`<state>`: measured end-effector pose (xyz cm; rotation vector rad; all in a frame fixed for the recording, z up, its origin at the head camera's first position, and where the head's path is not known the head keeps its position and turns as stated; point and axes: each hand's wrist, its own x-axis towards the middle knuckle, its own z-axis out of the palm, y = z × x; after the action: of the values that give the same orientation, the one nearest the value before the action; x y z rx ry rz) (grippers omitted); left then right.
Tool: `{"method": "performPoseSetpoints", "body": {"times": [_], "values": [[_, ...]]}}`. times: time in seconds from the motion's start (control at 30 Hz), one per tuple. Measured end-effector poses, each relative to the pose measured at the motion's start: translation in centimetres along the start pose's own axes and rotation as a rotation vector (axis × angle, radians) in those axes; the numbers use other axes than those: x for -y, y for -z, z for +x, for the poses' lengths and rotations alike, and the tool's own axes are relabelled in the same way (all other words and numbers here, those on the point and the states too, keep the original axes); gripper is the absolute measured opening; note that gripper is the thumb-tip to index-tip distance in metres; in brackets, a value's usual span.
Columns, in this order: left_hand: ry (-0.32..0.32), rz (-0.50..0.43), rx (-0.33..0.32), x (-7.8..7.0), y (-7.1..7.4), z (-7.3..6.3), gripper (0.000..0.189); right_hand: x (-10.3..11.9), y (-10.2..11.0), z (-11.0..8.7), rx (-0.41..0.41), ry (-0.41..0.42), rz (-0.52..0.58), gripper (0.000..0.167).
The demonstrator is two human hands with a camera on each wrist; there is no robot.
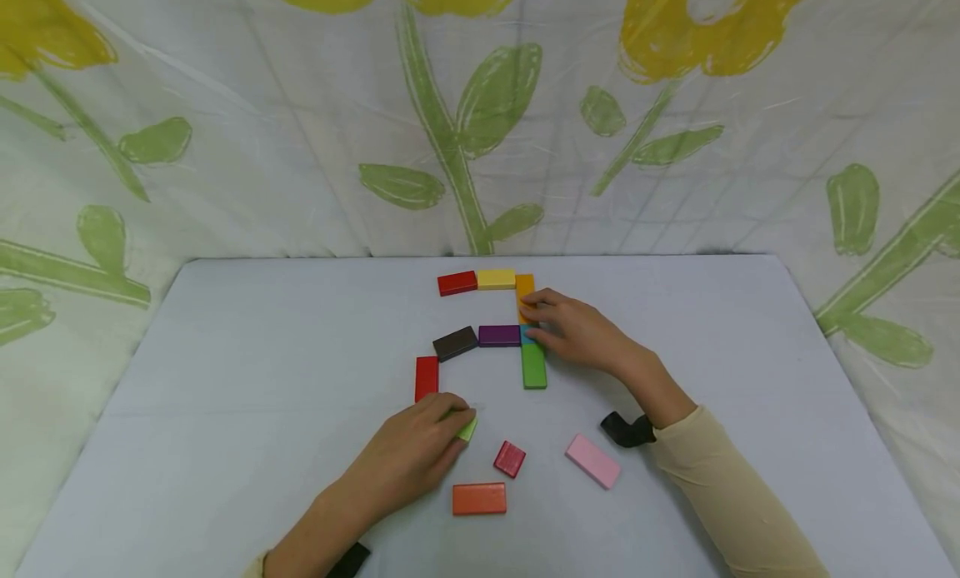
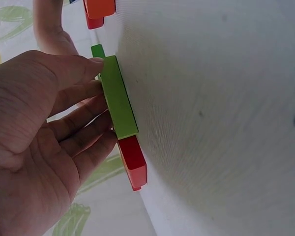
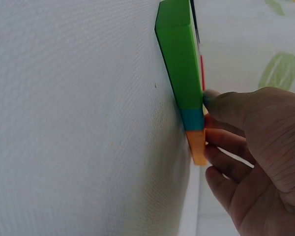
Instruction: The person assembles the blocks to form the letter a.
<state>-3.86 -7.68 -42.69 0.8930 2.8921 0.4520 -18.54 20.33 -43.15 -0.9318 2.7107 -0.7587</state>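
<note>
In the head view my left hand (image 1: 416, 445) pinches a light green block (image 1: 468, 429), mostly hidden under its fingers. Its end meets a red block (image 2: 132, 153) in the left wrist view. My right hand (image 1: 585, 332) rests its fingertips on an orange block (image 1: 524, 286) and its thumb by a small blue block (image 3: 191, 119). Below the blue one lies a green block (image 1: 534, 368). A purple block (image 1: 498, 336) and a dark brown block (image 1: 455, 343) run left from there. At the top, a yellow block (image 1: 496, 279) and another red block (image 1: 457, 283) continue the line.
Nearer the front lie a small red cube (image 1: 509, 459), a pink block (image 1: 592, 460) and an orange-red block (image 1: 479, 499). A white cloth covers the table (image 1: 225, 378). Behind it hangs a flower-printed curtain (image 1: 300, 145).
</note>
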Motion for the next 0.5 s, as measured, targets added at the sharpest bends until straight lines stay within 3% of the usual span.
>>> {"method": "performPoseSetpoints", "body": {"times": [0.5], "values": [[0.045, 0.018, -0.019, -0.15, 0.19, -0.61, 0.045, 0.10, -0.17, -0.07, -0.013, 0.020, 0.005, 0.045]]}}
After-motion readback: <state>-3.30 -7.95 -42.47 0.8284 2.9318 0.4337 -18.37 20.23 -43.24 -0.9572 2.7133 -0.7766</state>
